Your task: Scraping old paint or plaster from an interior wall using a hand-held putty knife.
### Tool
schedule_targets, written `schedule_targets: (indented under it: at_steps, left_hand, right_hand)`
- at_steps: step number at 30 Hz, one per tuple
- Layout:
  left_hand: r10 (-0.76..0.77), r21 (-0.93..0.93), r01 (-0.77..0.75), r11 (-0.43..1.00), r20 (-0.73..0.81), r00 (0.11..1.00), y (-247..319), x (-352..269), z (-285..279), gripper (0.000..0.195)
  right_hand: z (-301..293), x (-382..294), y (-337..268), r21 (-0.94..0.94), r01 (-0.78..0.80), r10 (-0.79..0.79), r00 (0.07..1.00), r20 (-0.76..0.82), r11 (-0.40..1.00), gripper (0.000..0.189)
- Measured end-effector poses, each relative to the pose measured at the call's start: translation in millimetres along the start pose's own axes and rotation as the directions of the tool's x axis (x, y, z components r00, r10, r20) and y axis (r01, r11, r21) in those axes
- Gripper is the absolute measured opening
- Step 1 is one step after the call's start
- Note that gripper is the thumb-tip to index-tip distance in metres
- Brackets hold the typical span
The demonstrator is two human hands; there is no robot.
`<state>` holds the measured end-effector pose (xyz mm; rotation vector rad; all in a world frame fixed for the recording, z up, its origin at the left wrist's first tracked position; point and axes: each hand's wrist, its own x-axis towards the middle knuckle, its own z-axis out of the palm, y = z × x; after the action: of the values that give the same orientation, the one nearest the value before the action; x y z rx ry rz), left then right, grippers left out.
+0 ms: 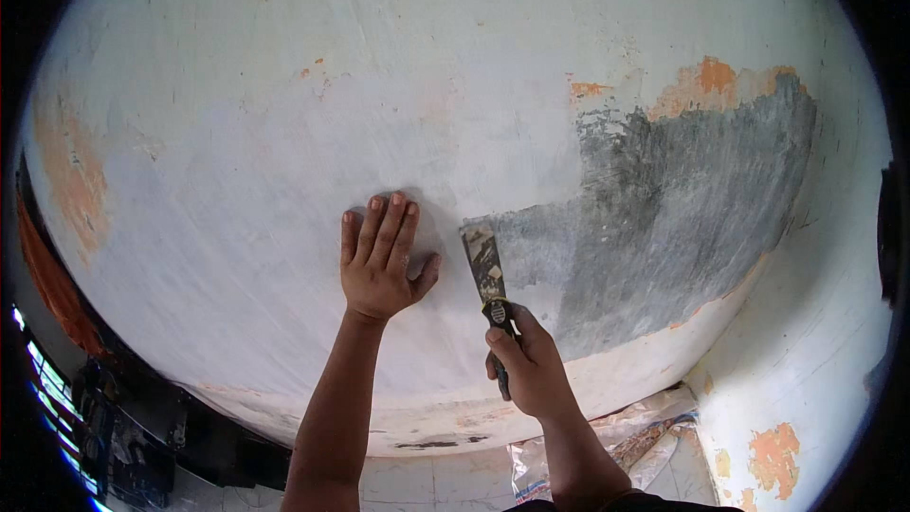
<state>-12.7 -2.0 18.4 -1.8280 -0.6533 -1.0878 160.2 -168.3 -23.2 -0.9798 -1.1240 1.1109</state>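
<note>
My left hand (384,263) rests palm-down against the whitish wall (249,284), fingers pointing up and the thumb out to the right. In my right hand (527,363) is a putty knife (485,263) with a black handle. Its blade points up, smeared with dark and pale residue, and the tip meets the wall at the left end of a bare grey patch (661,220). That patch spreads to the right, its surface rough and unevenly grey. Orange old paint (711,82) shows along its upper edge.
A side wall (796,341) with peeling orange spots (775,459) meets this wall at the right. Plastic sheeting (661,434) lies at the foot of the corner on the tiled floor (419,480). Dark furniture (213,434) and an orange cloth (53,277) are at the left.
</note>
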Motion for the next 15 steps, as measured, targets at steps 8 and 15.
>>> schedule_targets:
  at_steps: [8, 15]
  left_hand:
    - [-0.001, 0.004, 0.001, 1.000, -0.002, 1.000, 0, 3, 1, 0.061]
    - [-0.003, 0.018, 0.002, 1.000, 0.016, 1.000, 0, 0, -1, 0.062]
  right_hand:
    - [3, 3, 15, 0.081, 0.052, -0.051, 0.999, -0.018, 0.995, 0.033]
    - [3, 5, 7, 0.076, 0.021, -0.023, 0.999, 0.030, 0.997, 0.031]
